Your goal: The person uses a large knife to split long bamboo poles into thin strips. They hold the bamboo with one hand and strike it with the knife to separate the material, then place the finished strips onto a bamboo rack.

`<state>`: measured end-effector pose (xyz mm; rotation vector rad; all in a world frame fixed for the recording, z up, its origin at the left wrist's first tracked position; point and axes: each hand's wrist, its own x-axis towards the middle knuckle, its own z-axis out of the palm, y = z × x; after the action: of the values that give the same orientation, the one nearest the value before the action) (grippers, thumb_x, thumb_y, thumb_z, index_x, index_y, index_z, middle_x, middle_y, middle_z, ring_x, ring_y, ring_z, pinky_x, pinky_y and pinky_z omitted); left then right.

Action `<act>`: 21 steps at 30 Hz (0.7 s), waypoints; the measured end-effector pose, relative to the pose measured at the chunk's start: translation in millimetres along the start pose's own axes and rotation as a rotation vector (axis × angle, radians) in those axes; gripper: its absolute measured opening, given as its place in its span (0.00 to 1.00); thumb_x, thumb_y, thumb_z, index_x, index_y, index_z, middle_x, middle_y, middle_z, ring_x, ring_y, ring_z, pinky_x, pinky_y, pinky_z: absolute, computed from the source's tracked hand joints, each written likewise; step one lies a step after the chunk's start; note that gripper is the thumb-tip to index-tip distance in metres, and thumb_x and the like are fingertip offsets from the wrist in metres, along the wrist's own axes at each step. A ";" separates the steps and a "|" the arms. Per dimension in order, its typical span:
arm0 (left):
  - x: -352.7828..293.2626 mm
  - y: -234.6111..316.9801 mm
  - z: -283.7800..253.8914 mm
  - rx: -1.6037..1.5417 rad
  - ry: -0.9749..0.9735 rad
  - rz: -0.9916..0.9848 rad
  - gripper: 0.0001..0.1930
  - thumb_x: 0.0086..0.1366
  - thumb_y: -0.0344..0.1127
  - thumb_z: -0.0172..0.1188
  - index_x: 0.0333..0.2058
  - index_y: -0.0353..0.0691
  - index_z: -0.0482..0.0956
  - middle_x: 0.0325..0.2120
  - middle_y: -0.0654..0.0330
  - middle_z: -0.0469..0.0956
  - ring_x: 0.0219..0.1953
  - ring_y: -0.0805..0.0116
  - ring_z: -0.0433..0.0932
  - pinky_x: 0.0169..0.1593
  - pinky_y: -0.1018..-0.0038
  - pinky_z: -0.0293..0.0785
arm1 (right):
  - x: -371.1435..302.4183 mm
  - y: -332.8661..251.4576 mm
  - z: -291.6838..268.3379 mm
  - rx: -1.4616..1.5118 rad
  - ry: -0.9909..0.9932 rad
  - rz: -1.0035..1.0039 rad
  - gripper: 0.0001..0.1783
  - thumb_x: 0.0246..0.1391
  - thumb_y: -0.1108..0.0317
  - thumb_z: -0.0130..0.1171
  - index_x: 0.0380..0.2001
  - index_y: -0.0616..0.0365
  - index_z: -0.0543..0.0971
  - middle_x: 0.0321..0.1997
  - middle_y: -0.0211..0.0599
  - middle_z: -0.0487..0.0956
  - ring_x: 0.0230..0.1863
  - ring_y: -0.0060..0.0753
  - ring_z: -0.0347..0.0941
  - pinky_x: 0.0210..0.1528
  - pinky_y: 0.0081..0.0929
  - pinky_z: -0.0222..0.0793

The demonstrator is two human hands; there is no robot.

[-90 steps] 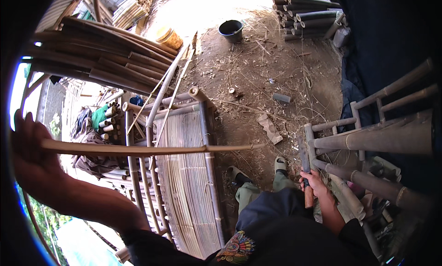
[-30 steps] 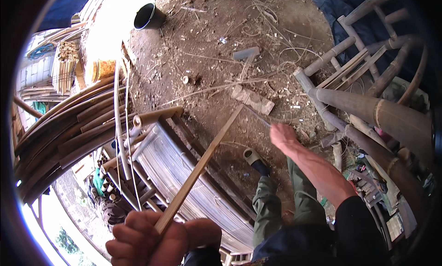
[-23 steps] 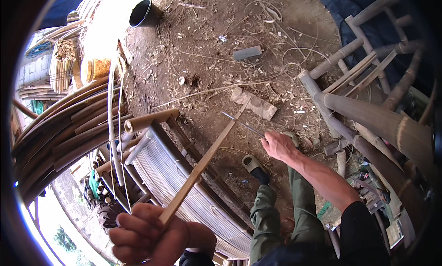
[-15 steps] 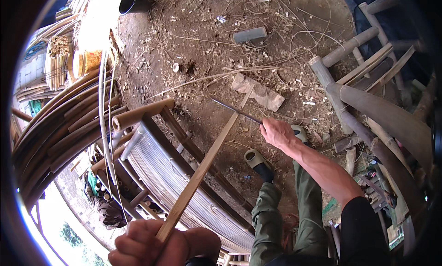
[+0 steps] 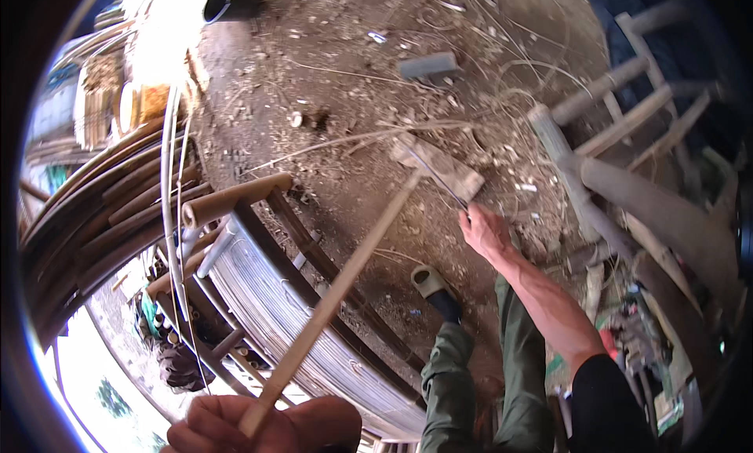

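My left hand (image 5: 227, 423), low in the view, is closed round the near end of a long flat bamboo strip (image 5: 337, 290). The strip slants up and away to the right, its far end close to a flat wooden block (image 5: 459, 172) on the dirt. My right hand (image 5: 488, 235) grips a knife whose long, thin dark blade (image 5: 439, 180) points up and left, over the block and near the strip's far tip. Its handle is mostly hidden in my fingers. Motion blur hides whether blade and strip touch.
A bamboo bench (image 5: 282, 304) with a slatted top stands left of my legs. Stacked curved bamboo poles (image 5: 110, 210) lie beyond it. A bamboo frame (image 5: 596, 171) is at the right. Shavings, a grey bamboo piece (image 5: 428, 65) and a black bucket (image 5: 234, 1) are on the ground.
The knife blade has swung from across the strip to beyond its far end, over the block. My right hand moved slightly right and nearer; my left hand dropped slightly with the strip.
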<state>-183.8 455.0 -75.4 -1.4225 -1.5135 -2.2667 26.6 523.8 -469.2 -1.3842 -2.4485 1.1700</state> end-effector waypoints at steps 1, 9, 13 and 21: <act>-5.8 -8.3 -0.3 0.481 0.383 0.036 0.24 0.67 0.57 0.49 0.22 0.41 0.66 0.17 0.69 0.54 0.18 0.80 0.53 0.22 0.84 0.53 | -6.1 -18.6 -10.9 -0.032 0.045 -0.103 0.11 0.59 0.63 0.53 0.31 0.61 0.72 0.24 0.42 0.76 0.19 0.41 0.75 0.17 0.38 0.70; 80.8 -0.4 -24.0 0.000 -0.088 -0.469 0.22 0.72 0.54 0.41 0.40 0.37 0.64 0.21 0.65 0.55 0.13 0.84 0.47 0.11 0.86 0.45 | -74.6 10.0 -89.8 -0.029 -0.156 0.335 0.18 0.62 0.59 0.48 0.43 0.64 0.73 0.22 0.39 0.75 0.18 0.29 0.70 0.19 0.32 0.70; 94.2 21.1 -57.9 -0.257 0.437 -0.812 0.16 0.73 0.46 0.42 0.53 0.45 0.63 0.31 0.59 0.72 0.11 0.85 0.50 0.09 0.88 0.48 | -118.5 35.3 -117.5 -0.067 -0.183 0.469 0.21 0.57 0.58 0.53 0.45 0.67 0.72 0.27 0.53 0.77 0.30 0.60 0.76 0.37 0.48 0.73; -97.3 141.3 -132.3 0.401 -0.241 -1.981 0.23 0.70 0.50 0.47 0.31 0.32 0.75 0.15 0.64 0.71 0.12 0.82 0.62 0.14 0.83 0.55 | -120.0 23.1 -148.1 -0.178 -0.057 0.396 0.18 0.48 0.63 0.63 0.39 0.64 0.73 0.38 0.52 0.75 0.42 0.57 0.71 0.45 0.47 0.67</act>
<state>-142.8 242.9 -58.6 0.5050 -4.0412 -1.5030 175.5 523.5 -348.0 -1.9841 -2.4368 1.0884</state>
